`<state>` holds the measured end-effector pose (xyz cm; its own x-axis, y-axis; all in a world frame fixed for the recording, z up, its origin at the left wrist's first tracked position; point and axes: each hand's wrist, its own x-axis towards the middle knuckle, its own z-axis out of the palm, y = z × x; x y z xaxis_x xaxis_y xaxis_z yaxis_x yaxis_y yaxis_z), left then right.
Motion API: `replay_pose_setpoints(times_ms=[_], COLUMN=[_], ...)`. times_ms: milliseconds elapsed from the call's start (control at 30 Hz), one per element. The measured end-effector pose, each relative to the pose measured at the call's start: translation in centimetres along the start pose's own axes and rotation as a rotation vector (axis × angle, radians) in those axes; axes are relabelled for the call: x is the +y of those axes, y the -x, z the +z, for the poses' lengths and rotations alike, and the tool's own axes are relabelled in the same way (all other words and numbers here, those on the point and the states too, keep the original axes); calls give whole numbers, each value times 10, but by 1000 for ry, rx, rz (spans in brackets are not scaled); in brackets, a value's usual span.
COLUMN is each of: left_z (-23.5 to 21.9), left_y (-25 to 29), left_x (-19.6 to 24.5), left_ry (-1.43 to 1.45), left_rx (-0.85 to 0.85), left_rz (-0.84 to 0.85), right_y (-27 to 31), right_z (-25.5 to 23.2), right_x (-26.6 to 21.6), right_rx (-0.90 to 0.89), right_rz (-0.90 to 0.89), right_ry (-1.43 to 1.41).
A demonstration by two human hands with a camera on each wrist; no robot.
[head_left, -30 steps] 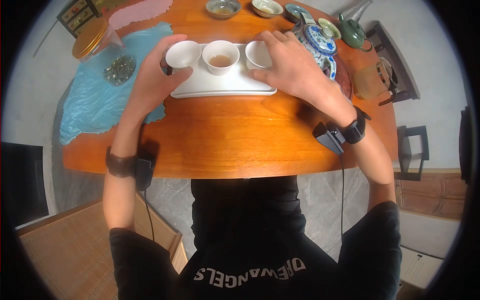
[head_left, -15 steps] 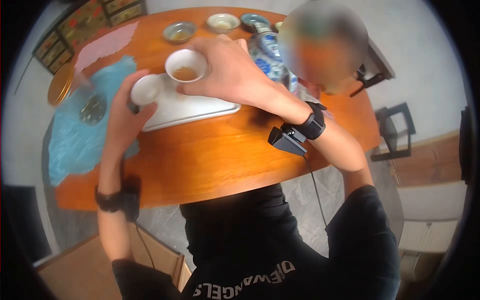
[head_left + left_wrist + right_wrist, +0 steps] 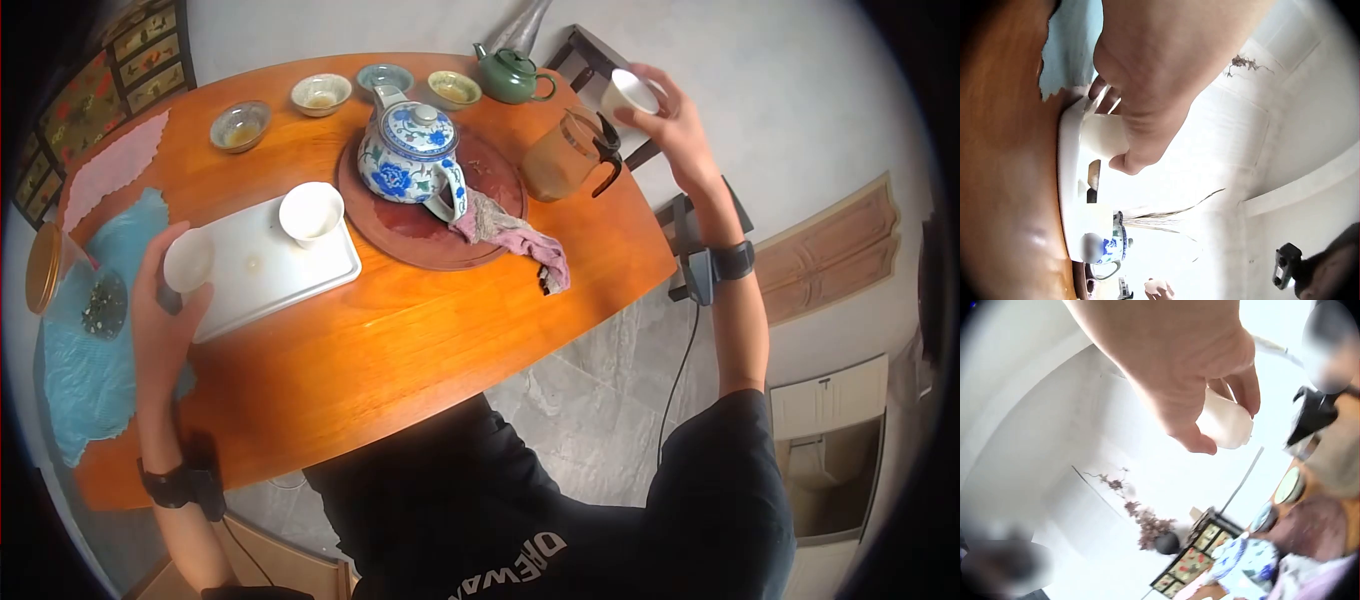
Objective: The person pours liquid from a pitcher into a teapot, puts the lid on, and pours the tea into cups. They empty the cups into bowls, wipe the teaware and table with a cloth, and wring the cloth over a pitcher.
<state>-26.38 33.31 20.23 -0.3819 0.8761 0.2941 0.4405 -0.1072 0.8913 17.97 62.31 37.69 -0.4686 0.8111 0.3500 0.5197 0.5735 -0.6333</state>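
Note:
My left hand [image 3: 165, 310] grips a white cup [image 3: 190, 260] at the left end of the white tray [image 3: 265, 265]; the left wrist view shows fingers and thumb around that cup [image 3: 1105, 134]. Another white cup [image 3: 311, 213] stands upright near the tray's right end, untouched. Out past the table's right edge, my right hand [image 3: 690, 135] holds a third white cup [image 3: 632, 92] in the air, tilted. In the right wrist view its thumb and fingers pinch the cup [image 3: 1225, 422]. What this cup contains cannot be seen.
A blue-and-white teapot [image 3: 405, 160] and a pink cloth [image 3: 515, 235] lie right of the tray on a round brown board [image 3: 470, 250]. Beyond are a glass pitcher [image 3: 560, 160], green teapot [image 3: 512, 75] and several small bowls. Dried leaves [image 3: 104, 305] lie left on blue cloth [image 3: 75, 385].
My right hand took hold of the middle cup with brown liquid, lifted it, and carried it far right past the table edge. The head view has turned right. My left hand remains around its cup.

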Motion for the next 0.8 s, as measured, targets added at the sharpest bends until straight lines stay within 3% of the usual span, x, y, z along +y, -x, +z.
replay_pose_setpoints(times_ms=[67, 167, 233, 267, 333, 467, 533, 633, 767, 800], left_z=[0, 2, 1, 1, 1, 1, 1, 0, -2, -1], left_y=[0, -1, -1, -1, 0, 0, 0, 0, -1, -1], left_x=[1, 2, 1, 1, 1, 3, 3, 1, 0, 1], left_ry=[16, 11, -21, -21, -19, -5, 15, -9, -28, -15], left_rx=[-5, -6, 6, 4, 5, -2, 0, -9, -22, -17], left_rz=[0, 2, -1, 2, -14, -18, -10, 0, -21, -12], right_y=[1, 5, 2, 2, 0, -4, -7, -12, -15, -17], right_z=[-5, -9, -9, -11, -10, -6, -3, -7, -4, -7], right_x=[23, 26, 38, 40, 33, 22, 26, 17, 20, 17], right_rx=[72, 129, 147, 150, 113, 73, -51, 48, -90, -13], right_rz=[21, -10, -292, -290, -490, -623, -789, -775, -889, -847], right_ry=[57, 476, 648, 650, 889, 1004, 1121, 1140, 1167, 1129])
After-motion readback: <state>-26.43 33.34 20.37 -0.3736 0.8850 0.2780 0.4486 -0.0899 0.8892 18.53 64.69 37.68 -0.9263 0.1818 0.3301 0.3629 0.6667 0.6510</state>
